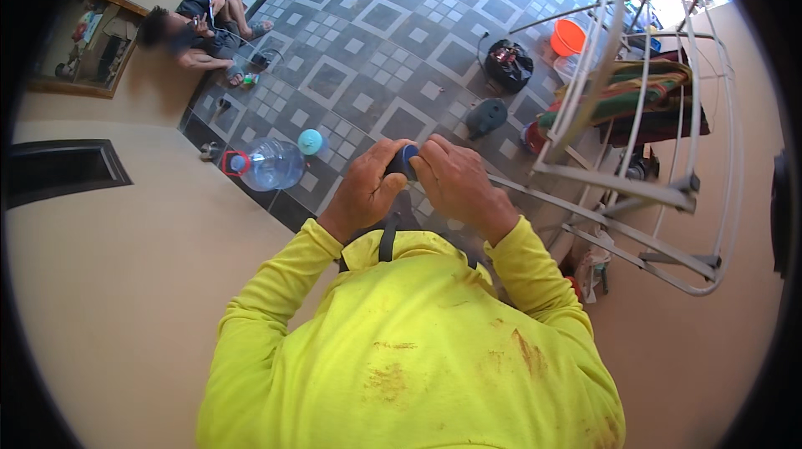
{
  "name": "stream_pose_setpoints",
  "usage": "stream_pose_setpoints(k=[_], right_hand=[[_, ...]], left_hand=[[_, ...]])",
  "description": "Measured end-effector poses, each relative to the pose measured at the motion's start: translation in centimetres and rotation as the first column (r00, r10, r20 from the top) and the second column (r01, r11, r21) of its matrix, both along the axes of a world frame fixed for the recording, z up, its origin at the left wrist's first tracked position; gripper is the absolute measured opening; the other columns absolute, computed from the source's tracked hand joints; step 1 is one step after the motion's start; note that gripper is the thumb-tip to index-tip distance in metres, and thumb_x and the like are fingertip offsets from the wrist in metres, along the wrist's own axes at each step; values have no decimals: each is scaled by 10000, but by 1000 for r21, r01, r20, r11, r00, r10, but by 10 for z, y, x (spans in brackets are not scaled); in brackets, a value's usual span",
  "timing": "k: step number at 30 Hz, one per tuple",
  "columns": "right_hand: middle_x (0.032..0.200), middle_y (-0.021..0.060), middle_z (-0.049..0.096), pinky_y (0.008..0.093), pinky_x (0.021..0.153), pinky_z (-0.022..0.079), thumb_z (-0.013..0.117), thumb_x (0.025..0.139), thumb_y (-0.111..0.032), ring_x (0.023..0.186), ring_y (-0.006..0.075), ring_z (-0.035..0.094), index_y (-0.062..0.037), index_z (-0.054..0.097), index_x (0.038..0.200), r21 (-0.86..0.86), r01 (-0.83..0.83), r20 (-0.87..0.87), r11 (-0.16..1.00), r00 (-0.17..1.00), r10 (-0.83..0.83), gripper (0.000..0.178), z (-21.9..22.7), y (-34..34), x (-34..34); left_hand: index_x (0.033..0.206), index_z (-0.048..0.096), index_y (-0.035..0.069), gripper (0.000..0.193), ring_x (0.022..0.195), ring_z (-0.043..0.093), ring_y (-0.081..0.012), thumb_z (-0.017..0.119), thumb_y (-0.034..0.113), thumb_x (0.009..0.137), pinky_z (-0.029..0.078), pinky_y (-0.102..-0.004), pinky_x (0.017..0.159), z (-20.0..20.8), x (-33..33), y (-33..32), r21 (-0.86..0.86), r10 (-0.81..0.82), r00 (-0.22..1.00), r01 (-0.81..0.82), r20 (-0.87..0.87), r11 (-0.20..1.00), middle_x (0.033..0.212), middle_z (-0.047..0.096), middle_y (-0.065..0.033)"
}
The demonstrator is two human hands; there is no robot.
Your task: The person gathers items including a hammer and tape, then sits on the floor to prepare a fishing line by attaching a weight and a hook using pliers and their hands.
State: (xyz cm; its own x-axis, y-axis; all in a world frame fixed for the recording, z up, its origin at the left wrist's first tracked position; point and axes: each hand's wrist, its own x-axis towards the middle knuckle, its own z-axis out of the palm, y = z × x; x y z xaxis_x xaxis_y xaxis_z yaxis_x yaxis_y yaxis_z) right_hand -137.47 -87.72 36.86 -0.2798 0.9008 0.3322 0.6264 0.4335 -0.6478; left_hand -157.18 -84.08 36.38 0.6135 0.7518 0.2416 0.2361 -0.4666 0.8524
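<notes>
Above the tiled floor [330, 77], right of the clear bottle [277, 167] at its left edge | blue-topped dark object [406, 160] held two-handed | left hand [365, 186]: curled around it | right hand [462, 182]: bent, gripping opposite side

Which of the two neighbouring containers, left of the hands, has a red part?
The large, transparent bluish plastic bottle: red shows around its neck. The smaller container with round turquoise top shows no red.
</notes>
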Motion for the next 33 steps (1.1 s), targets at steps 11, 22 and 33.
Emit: stream_pose_setpoints(k=[11,22,33], right_hand=[[921,138,549,417,715,482,621,891,-65,824,355,586,-30,553,987,-187,-288,-225,939,943,245,123,23,154,-40],[898,150,585,432,693,486,634,894,-106,758,377,607,4,617,933,-132,-378,-326,916,890,320,118,-32,368,-21],[902,139,584,398,693,506,638,909,-98,779,338,610,-27,628,974,-185,-239,-382,953,911,155,97,-27,578,102]], left_hand=[[1231,557,-28,392,1002,627,-345,487,157,893,482,-385,892,-6,-48,114,-324,202,971,-151,130,934,1097,638,-213],[1242,547,-29,400,748,489,-97,453,117,881,432,-239,673,-49,-16,288,-545,428,882,-265,196,796,942,562,-30],[1233,538,-6,391,789,503,-103,449,156,888,448,-248,703,-50,100,544,-586,218,959,-72,183,807,972,565,-41]])
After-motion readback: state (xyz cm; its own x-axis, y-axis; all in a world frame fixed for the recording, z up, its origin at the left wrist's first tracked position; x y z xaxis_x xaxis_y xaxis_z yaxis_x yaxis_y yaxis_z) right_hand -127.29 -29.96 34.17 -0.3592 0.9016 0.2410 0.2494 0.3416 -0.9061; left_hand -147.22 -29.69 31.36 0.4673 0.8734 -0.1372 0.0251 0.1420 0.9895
